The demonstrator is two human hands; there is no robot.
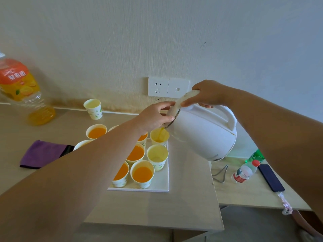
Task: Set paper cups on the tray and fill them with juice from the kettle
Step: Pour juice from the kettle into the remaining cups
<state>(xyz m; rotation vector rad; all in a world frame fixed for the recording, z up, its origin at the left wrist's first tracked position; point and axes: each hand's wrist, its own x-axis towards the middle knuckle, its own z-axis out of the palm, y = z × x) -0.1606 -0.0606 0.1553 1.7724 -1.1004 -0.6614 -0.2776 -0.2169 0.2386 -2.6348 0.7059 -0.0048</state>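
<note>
- Both hands are busy: the right hand (208,95) curls round the handle of the white kettle (204,135), and the left hand (155,116) pinches its lid (185,100) up.
- Juice runs into the far right paper cup (159,136) on the flat white tray (162,182), on the table (157,206).
- Next, I think, the empty cup (157,157) just nearer needs a slow pour.
- The kettle looks like smooth hard plastic; the thin paper cups could tip.

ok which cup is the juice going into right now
The far right corner cup on the tray, under the kettle spout: a thin stream falls into it. The next cup nearer looks empty.
</note>
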